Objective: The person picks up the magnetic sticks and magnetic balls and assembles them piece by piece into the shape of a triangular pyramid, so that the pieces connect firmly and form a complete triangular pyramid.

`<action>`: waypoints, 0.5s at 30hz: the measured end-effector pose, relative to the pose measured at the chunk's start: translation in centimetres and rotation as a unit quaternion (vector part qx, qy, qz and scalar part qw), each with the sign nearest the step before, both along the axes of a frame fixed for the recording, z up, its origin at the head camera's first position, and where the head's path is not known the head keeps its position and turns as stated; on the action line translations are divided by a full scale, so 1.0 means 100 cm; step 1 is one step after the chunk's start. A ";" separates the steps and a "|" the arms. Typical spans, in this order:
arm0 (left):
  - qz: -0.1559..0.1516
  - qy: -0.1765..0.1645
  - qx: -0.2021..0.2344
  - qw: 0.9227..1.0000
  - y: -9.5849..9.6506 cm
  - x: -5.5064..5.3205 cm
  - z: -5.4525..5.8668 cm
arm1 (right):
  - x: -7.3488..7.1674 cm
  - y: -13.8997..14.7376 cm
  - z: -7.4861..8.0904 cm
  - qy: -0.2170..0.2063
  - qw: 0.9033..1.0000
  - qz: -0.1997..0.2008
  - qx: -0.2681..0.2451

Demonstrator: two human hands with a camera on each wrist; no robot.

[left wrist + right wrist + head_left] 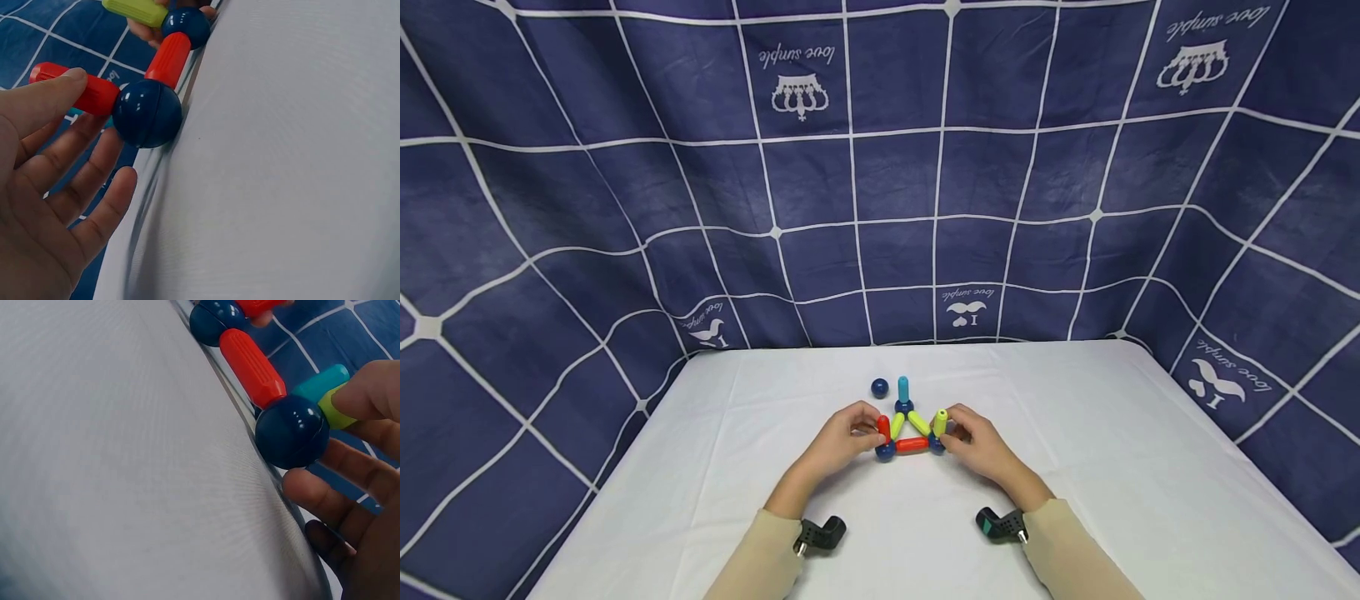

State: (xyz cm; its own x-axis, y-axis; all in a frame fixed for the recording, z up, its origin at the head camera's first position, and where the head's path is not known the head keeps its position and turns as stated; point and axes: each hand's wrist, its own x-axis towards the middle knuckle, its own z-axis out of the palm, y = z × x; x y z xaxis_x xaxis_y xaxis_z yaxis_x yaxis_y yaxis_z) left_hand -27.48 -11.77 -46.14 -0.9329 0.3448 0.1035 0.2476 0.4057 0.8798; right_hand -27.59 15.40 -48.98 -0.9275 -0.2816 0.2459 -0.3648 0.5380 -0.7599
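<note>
A triangle of toy rods and dark blue balls lies on the white cloth, with an upright rod on each corner ball. My left hand [846, 437] pinches the upright red rod [94, 90] between thumb and fingers, above the near left ball [147, 114]. On the other side, my right hand [973, 442] pinches the upright yellow-green rod [941, 422] over the near right ball [292, 431]. A red rod [912, 445] joins these two balls. Two yellow-green rods run back to the far ball [904, 407], which bears a light blue rod [903, 388].
One loose dark blue ball [880, 387] lies behind the triangle to the left. The white tablecloth [737, 483] spreads around the work. A navy curtain [895, 183] with white grid lines hangs behind and at both sides of the table.
</note>
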 end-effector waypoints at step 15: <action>0.019 0.016 0.018 1.000 0.006 0.001 -0.006 | 0.001 -0.002 0.001 0.032 0.999 -0.007 0.020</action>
State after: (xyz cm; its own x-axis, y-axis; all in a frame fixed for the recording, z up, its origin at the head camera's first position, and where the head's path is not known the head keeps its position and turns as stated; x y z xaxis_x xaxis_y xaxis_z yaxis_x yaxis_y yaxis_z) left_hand -27.33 -11.13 -46.74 -0.9415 0.3042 0.1450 0.2606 0.3844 0.8856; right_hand -27.50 15.19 -48.83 -0.9137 -0.2802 0.2943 -0.4052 0.5725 -0.7128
